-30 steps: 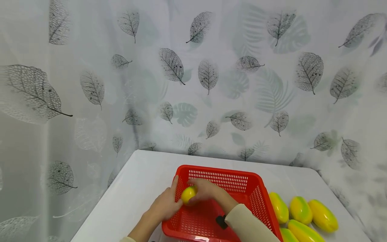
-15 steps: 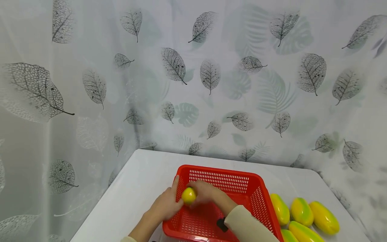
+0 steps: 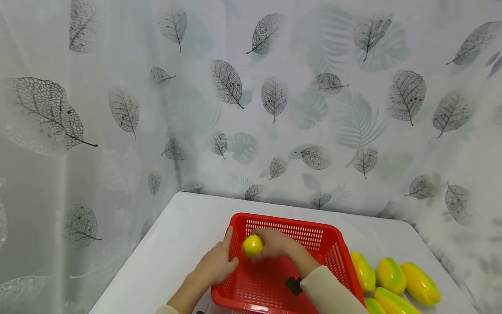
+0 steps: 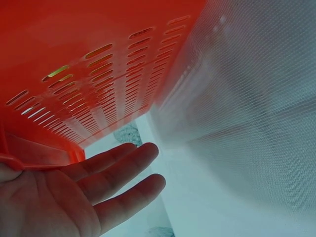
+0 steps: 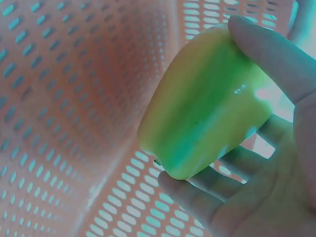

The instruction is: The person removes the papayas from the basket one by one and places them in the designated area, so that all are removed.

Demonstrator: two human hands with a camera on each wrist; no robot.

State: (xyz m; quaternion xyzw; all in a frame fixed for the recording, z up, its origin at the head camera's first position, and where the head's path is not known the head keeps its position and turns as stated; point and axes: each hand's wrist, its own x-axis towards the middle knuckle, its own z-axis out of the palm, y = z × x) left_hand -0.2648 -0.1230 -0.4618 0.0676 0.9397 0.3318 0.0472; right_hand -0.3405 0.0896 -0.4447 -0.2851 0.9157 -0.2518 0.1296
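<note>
A red plastic basket with slotted walls stands on the white table. My left hand holds its left rim, thumb inside, index finger along the edge. In the left wrist view, the other fingers stretch out below the wall's outer side. My right hand grips a glossy yellow fruit with a green stripe inside the basket, near its left wall. The right wrist view shows the thumb on one side of the fruit and fingers beneath it. Its exact kind is unclear.
Several similar yellow-green fruits lie on the table, right of the basket. A leaf-printed curtain hangs behind the table and along its sides. A black strap shows at my right wrist.
My right hand has moved the fruit a little right and farther back, away from the left thumb. The left hand stays at the rim.
</note>
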